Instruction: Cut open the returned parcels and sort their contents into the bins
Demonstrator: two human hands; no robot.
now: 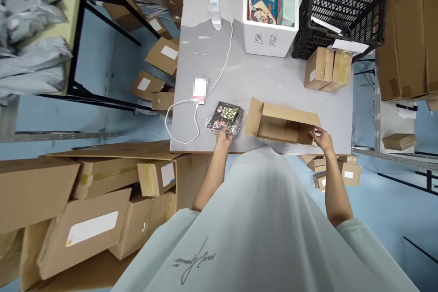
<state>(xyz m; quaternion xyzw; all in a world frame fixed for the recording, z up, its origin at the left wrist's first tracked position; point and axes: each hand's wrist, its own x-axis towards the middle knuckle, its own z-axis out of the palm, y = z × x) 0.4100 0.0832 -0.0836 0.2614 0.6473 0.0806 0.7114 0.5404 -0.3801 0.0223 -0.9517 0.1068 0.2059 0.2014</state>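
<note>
My left hand (224, 138) grips the near edge of a dark, flat pack (226, 115) in clear plastic wrap, with a yellow-green pattern and pink marks on its top. The pack lies on the grey table (260, 73); its exact kind is not plain. Just right of it stands a cardboard box (290, 112) with its mouth facing me, a flap folded out at its left, and nothing visible inside. At the box's right end my right hand (322, 140) pinches the cardboard edge between thumb and fingers.
A white foam box (270, 39) with books and a black crate (342, 4) stand at the back. Before the crate sit taped cartons (326, 70). A white cable (195, 132) and a power strip (215, 13) lie left. A large carton (193, 178) full of boxes stands lower left.
</note>
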